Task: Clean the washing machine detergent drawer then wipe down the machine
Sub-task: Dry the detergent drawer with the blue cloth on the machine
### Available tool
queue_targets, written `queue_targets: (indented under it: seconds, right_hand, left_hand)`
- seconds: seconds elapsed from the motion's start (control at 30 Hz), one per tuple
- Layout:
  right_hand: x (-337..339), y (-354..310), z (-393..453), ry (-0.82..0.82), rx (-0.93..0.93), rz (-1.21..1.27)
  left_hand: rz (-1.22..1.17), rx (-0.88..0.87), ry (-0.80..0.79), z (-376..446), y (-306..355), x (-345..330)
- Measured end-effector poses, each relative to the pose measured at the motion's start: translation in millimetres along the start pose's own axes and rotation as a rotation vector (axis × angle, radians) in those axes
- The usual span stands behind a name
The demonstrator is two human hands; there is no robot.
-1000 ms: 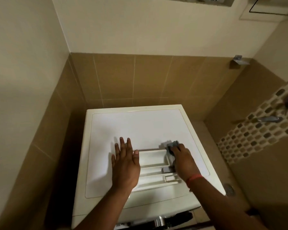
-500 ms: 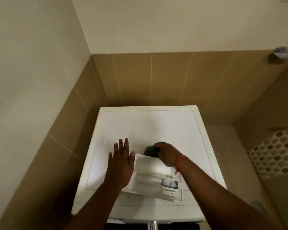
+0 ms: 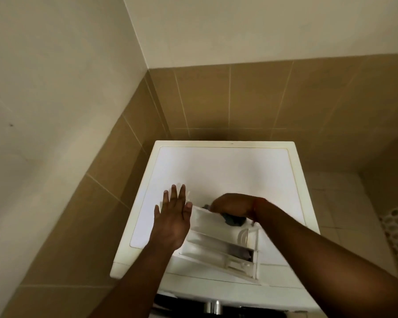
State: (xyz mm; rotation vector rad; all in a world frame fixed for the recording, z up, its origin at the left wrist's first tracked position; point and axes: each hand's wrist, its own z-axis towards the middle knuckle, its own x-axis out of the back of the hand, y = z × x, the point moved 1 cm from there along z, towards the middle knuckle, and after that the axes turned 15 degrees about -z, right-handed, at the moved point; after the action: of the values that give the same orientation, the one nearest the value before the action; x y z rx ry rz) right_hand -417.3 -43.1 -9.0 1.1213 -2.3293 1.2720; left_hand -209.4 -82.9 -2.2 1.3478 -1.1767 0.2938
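Lying loose on the washing machine [image 3: 216, 171] top near its front edge, the detergent drawer [image 3: 218, 244] is braced by the flat, spread left hand [image 3: 172, 219]. The right hand [image 3: 233, 206] grips a grey cloth [image 3: 233, 220] in its rear compartment. A hard scrub could likely skid the unsecured drawer off the front.

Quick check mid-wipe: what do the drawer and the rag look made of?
The detergent drawer looks like rigid moulded white plastic: thin straight walls, partitions and a slightly glossy sheen. The rag, gripped by the right hand, seems soft dark grey fabric, bunched and creased; its weave is too blurred to tell. The left hand lies flat on the drawer's left edge.
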Motion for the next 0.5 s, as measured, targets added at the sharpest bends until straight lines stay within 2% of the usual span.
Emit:
queue_targets:
  seconds: [0.1,0.2,0.37,0.5]
  right_hand:
    - [-12,-30,21,0.066,0.035,0.226]
    - [-12,-32,27,0.004,0.052,0.347]
    - [8,20,-2,-0.187,0.044,0.026]
    - [10,8,3,-0.248,-0.012,0.005]
  left_hand:
    - [-0.015,-0.005,0.001,-2,-1,-2]
    - [-0.044,0.003,0.002,0,0,0]
    - [-0.019,0.016,0.0,-2,2,0]
    - [-0.019,0.022,-0.011,-3,3,0]
